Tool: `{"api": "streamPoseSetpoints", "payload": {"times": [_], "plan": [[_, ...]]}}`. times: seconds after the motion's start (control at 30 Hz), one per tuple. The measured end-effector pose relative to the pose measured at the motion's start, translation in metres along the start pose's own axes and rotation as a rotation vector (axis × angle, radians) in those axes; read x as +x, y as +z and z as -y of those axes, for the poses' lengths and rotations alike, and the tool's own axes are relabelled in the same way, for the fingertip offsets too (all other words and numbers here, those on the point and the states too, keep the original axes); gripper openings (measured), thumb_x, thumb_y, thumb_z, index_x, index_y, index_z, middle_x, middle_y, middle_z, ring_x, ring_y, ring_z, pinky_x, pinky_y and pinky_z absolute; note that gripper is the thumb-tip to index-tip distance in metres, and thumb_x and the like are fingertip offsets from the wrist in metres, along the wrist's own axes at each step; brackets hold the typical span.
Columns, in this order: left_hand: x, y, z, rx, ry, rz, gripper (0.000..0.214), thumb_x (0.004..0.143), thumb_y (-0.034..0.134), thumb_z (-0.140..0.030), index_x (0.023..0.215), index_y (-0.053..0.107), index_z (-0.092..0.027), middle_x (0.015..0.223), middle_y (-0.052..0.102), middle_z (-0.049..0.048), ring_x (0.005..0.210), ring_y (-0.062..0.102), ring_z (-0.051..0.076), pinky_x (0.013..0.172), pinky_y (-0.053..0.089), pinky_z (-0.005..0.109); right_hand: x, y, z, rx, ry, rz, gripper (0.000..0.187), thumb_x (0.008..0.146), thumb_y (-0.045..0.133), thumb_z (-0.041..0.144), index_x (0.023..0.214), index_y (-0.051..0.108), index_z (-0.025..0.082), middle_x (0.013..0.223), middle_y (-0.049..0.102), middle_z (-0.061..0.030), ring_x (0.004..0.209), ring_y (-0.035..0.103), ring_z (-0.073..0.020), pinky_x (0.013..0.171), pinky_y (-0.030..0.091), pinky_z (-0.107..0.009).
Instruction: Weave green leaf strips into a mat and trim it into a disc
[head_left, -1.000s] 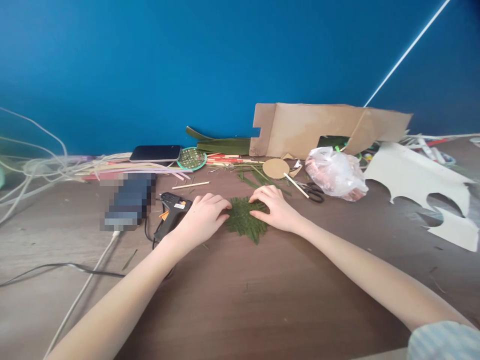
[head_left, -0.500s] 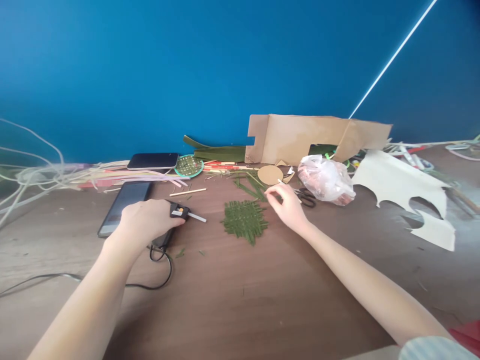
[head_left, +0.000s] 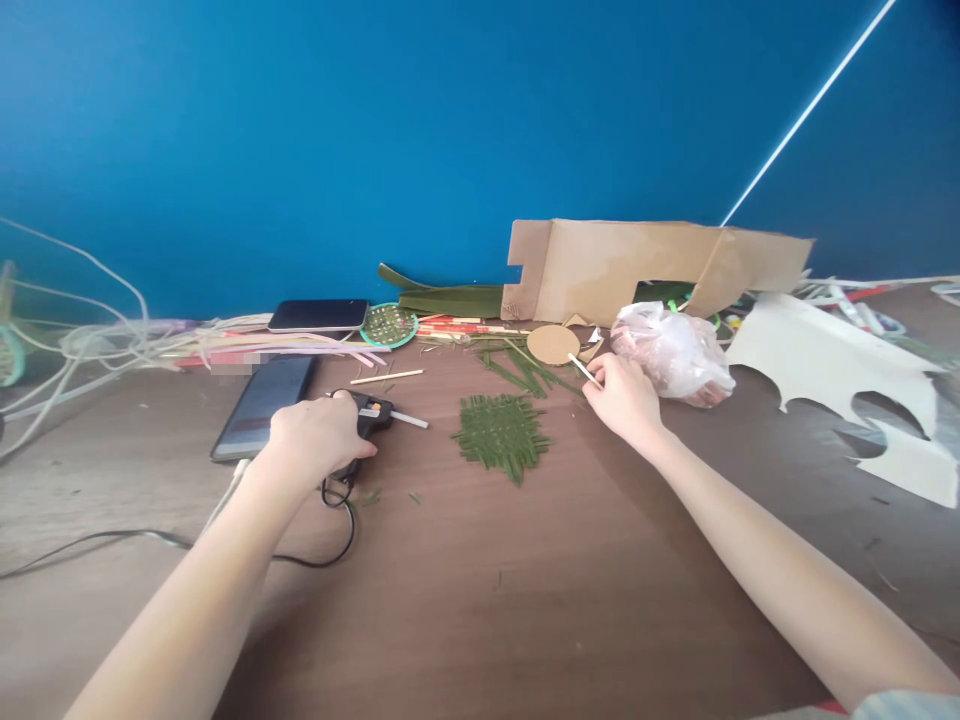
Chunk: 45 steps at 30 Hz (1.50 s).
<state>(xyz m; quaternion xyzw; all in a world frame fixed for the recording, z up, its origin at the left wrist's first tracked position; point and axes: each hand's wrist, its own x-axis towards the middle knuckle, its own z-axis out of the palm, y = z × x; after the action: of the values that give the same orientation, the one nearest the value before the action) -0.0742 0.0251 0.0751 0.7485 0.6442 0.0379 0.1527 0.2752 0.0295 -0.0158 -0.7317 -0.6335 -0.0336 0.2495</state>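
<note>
The left hand (head_left: pixel 319 432) is curled round the glue gun (head_left: pixel 375 410), right beside the phone (head_left: pixel 262 400), with a cord (head_left: pixel 351 535) looping nearby. The right hand (head_left: pixel 624 398) has its fingertips pinched on a stick (head_left: pixel 583 369) (its far end meets the disc (head_left: pixel 553 345)), crowded by the bag (head_left: pixel 675 360). Between the hands, the mat (head_left: pixel 502 432) lies flat on the surface (head_left: pixel 525 590); leaf strips (head_left: pixel 529 376) lie behind it, and cardboard (head_left: pixel 622 262) stands farther back.
</note>
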Motion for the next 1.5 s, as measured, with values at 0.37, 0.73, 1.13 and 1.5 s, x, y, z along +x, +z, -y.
{"api": "streamPoseSetpoints", "payload": {"times": [0.37,0.73,1.13,1.5], "plan": [[-0.012,-0.016,-0.019,0.32,-0.143,0.12,0.02,0.068,0.052,-0.036,0.059,0.04,-0.021,0.057,0.056,0.0067,0.066,0.059,0.029,0.057,0.038,0.034,-0.001,-0.006,0.008,0.105,-0.01,-0.04,0.006,0.081,0.037,0.022,0.077,0.041,0.022,0.08,0.058,-0.0104,0.081,0.053,-0.0272,0.065,0.039,-0.038],[-0.004,-0.015,-0.003,0.287,-0.175,0.036,0.032,0.069,0.048,-0.053,0.071,0.057,-0.023,0.071,0.065,0.0091,0.068,0.061,0.031,0.055,0.04,0.034,-0.032,-0.033,0.059,0.395,-0.22,0.21,0.009,0.087,0.039,0.028,0.081,0.042,0.022,0.073,0.057,-0.0034,0.067,0.055,-0.019,0.058,0.042,-0.03],[0.002,-0.013,-0.013,-0.439,0.061,0.115,0.026,0.081,0.039,-0.037,0.066,0.05,-0.019,0.065,0.054,-0.0013,0.06,0.052,0.013,0.06,0.041,0.026,-0.066,-0.028,0.07,0.121,-0.485,0.337,0.022,0.082,0.053,0.031,0.1,0.052,0.019,0.102,0.059,-0.0096,0.091,0.053,-0.0251,0.076,0.044,-0.04],[0.009,0.008,-0.016,-0.934,0.047,0.149,0.034,0.073,0.062,-0.045,0.09,0.058,-0.016,0.064,0.05,-0.0019,0.058,0.046,0.01,0.053,0.035,0.023,-0.052,0.0,0.088,0.187,-0.609,0.406,0.036,0.084,0.051,0.031,0.116,0.05,0.016,0.121,0.055,-0.012,0.113,0.048,-0.0272,0.091,0.039,-0.043]]}}
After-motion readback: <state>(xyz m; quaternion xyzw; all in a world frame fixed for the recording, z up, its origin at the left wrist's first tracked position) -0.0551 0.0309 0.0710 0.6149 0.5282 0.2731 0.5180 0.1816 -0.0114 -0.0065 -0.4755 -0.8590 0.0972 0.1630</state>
